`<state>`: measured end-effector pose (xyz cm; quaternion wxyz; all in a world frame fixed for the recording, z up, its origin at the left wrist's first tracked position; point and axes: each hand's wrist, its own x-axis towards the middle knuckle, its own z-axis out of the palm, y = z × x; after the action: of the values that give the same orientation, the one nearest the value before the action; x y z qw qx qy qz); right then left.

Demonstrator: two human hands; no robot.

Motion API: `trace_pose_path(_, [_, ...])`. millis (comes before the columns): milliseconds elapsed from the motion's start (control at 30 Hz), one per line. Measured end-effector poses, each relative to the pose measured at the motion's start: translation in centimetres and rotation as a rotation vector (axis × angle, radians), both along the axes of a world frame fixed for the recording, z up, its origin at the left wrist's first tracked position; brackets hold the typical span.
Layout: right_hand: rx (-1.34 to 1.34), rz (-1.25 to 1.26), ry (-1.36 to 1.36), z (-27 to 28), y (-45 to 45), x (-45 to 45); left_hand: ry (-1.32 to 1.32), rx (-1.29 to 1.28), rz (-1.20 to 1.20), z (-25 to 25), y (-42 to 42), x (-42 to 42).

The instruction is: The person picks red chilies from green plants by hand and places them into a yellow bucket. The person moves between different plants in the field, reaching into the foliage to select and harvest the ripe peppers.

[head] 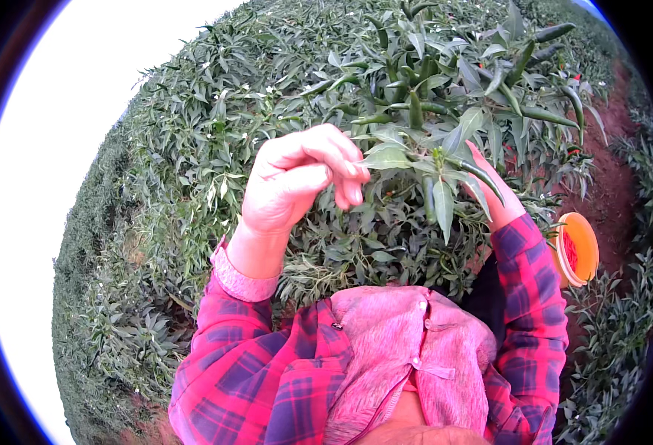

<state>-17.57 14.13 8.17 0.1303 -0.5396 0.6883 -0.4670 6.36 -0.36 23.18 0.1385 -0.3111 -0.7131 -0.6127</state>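
Note:
Before me stands a chili pepper plant with several long green chili peppers (415, 110) among its leaves. My left hand (304, 172) is raised at the plant's left side, its fingers curled and the fingertips at the tip of a green leaf (386, 158); whether they grip it is unclear. My right hand (485, 178) reaches into the plant on the right, mostly behind leaves and a hanging green chili (479, 175), so its fingers are hidden. Another green chili (429, 199) hangs between the hands.
An orange bucket (585, 250) with red contents, perhaps chilies, is tilted beside my right forearm. Dense pepper plants (182, 167) spread to the left and ahead. A strip of reddish soil (610, 183) runs along the right, with more plants beyond.

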Motion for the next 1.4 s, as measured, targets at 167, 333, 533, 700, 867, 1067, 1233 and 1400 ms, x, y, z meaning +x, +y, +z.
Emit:
trace_pose_path(167, [-0.140, -0.082, -0.461, -3.3, 1.6, -0.4, 0.211, 0.175, 0.544, 1.3, -2.6, -6.8])
trace_pose_path(333, [0.234, -0.071, -0.605, -1.0, 5.6, 4.1, 0.075, -0.060, 0.555, -1.6, -1.4, -13.2])
trace_pose_path(533, [-0.360, -0.212, 0.087, 7.6, 6.4, 9.9, 0.093, -0.458, 0.808, -9.0, 0.6, -14.4])
trace_pose_path(700, [-0.255, -0.668, 0.471, 8.3, 6.5, 3.6, 0.136, -0.480, 0.557, -10.7, 4.1, -13.5])
trace_pose_path(867, [0.003, -0.826, 0.335, 3.5, 9.8, 2.4, -0.195, -0.168, 0.475, -12.0, 3.9, -14.7])
trace_pose_path(1067, [-0.107, -0.824, 0.335, 0.9, 11.7, 6.1, -0.058, -0.226, 0.568, -10.4, 5.3, -16.6])
trace_pose_path(1233, [-0.203, -0.730, 0.624, -1.6, 12.8, 9.0, 0.368, -0.331, 0.613, -8.1, 5.6, -16.8])
trace_pose_path(1400, [-0.212, -0.652, 0.571, -4.9, 15.0, 10.5, 0.504, -0.287, 0.533, -6.3, 9.0, -12.7])
